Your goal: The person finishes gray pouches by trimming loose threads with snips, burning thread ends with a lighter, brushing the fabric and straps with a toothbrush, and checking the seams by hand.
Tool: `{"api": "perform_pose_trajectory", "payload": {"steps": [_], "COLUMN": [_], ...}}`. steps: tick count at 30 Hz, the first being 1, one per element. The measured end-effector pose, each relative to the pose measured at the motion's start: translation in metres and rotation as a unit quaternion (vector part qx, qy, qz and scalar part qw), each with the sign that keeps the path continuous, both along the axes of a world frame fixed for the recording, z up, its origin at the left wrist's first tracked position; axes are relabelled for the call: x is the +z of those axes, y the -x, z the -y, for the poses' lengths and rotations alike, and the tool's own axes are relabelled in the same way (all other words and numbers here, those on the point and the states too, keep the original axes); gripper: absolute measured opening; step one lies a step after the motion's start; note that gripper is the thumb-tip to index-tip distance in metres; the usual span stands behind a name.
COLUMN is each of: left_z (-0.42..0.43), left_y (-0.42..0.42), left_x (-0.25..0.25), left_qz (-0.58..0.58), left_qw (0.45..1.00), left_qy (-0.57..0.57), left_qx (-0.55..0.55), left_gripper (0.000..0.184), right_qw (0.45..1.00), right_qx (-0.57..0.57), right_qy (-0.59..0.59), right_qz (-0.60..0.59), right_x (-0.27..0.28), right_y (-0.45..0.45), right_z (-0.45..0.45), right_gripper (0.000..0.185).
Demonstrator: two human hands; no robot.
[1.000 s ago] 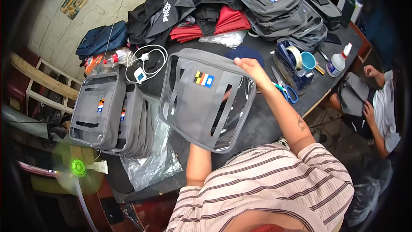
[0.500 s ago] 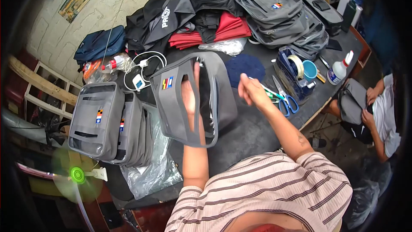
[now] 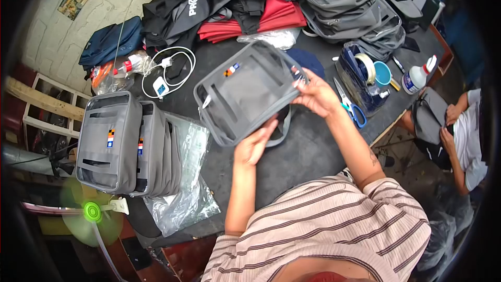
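Observation:
A grey zippered bag [image 3: 245,91] with a small coloured label is held tilted above the dark table. My left hand [image 3: 253,145] grips its near lower edge, with part of the fingers hidden behind the bag. My right hand [image 3: 318,95] is closed on the bag's right edge, thumb and fingers at the rim. To the left, a row of similar grey bags [image 3: 112,143] stands on edge, partly on clear plastic wrap [image 3: 190,198]. A dark blue round piece [image 3: 308,63] lies behind the held bag, partly covered by it.
Blue-handled scissors [image 3: 356,115], a tape dispenser [image 3: 360,81] and a white bottle [image 3: 419,77] stand right. Behind lie red fabric [image 3: 276,18], stacked grey backpacks [image 3: 339,0] and a white cable [image 3: 192,68]. A green fan [image 3: 92,212] spins lower left. Another person [image 3: 467,130] handles a grey piece at right.
The bag has turned so its labelled front faces up. My left hand has come out from inside it to the near edge, and my right hand has taken hold of the right edge.

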State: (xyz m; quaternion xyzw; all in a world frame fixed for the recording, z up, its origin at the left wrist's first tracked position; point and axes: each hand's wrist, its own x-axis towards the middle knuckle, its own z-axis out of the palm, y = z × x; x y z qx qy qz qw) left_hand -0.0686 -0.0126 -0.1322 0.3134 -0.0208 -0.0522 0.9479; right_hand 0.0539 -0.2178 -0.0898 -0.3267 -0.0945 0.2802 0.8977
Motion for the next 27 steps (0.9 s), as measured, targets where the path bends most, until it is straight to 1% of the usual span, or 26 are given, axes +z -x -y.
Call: {"api": "perform_pose_trajectory", "payload": {"steps": [1,2,3,4,5,6,7,9,10,13,15,18,20,23,24,25,26,27], "left_z": [-0.006,-0.019,-0.035,-0.049,-0.057,-0.062,-0.064,-0.065,-0.065,-0.061,-0.056,-0.053,-0.054,-0.053,-0.053,-0.053,-0.056,-0.055], "left_y": [0.011,0.017,0.018,0.02,0.019,0.016,0.015,0.011,0.009,0.005,0.002,0.0,0.001,-0.001,-0.001,-0.001,-0.001,0.0], "left_x": [0.012,0.023,0.024,0.021,0.015,0.013,0.011,0.011,0.012,0.005,0.001,0.009,0.007,0.002,0.0,-0.002,-0.008,-0.001], "left_qz": [0.011,0.02,-0.013,-0.046,-0.06,-0.075,-0.068,-0.055,-0.068,-0.047,-0.074,-0.045,-0.02,0.001,0.014,0.026,0.049,0.051], "left_qw": [0.994,0.987,0.977,0.974,0.976,0.972,0.973,0.973,0.967,0.969,0.961,0.971,0.972,0.968,0.968,0.968,0.969,0.962], "left_qy": [0.059,0.095,0.15,0.147,0.072,-0.002,0.006,-0.043,-0.071,-0.105,-0.136,-0.1,-0.079,-0.034,-0.008,0.019,0.039,0.159], "left_qx": [0.092,0.13,0.152,0.164,0.194,0.224,0.222,0.219,0.234,0.219,0.228,0.21,0.223,0.249,0.25,0.251,0.238,0.217], "left_gripper": [0.067,0.063,0.054,0.046,0.044,0.042,0.039,0.037,0.035,0.036,0.035,0.039,0.046,0.049,0.049,0.05,0.044,0.044], "right_qw": [1.0,0.999,0.999,0.998,0.998,0.998,0.999,0.999,0.999,0.999,0.999,1.0,0.999,0.997,0.997,0.996,0.996,0.996], "right_qx": [0.008,0.017,0.014,0.019,0.025,0.021,0.019,0.018,0.016,0.009,0.014,-0.002,0.0,0.013,0.015,0.003,0.0,0.003], "right_qy": [-0.02,-0.042,-0.049,-0.054,-0.058,-0.053,-0.051,-0.046,-0.047,-0.05,-0.047,-0.013,-0.031,-0.07,-0.082,-0.085,-0.086,-0.087], "right_qz": [0.015,0.03,0.018,0.015,0.012,0.004,0.005,0.012,0.01,0.006,0.01,-0.017,-0.023,-0.012,-0.002,0.003,0.005,0.008], "right_x": [-0.008,-0.017,-0.021,-0.02,-0.018,-0.019,-0.021,-0.02,-0.023,-0.033,-0.039,-0.044,-0.047,-0.067,-0.067,-0.066,-0.064,-0.061], "right_y": [-0.006,-0.012,-0.014,-0.014,-0.015,-0.015,-0.014,-0.014,-0.014,-0.017,-0.017,-0.016,-0.016,-0.023,-0.023,-0.022,-0.022,-0.021], "right_z": [0.006,0.011,0.011,0.012,0.012,0.011,0.011,0.013,0.017,0.029,0.035,0.038,0.038,0.035,0.033,0.03,0.029,0.028], "right_gripper": [0.052,0.054,0.058,0.06,0.062,0.07,0.07,0.071,0.071,0.071,0.071,0.071,0.071,0.067,0.066,0.06,0.06,0.057]}}
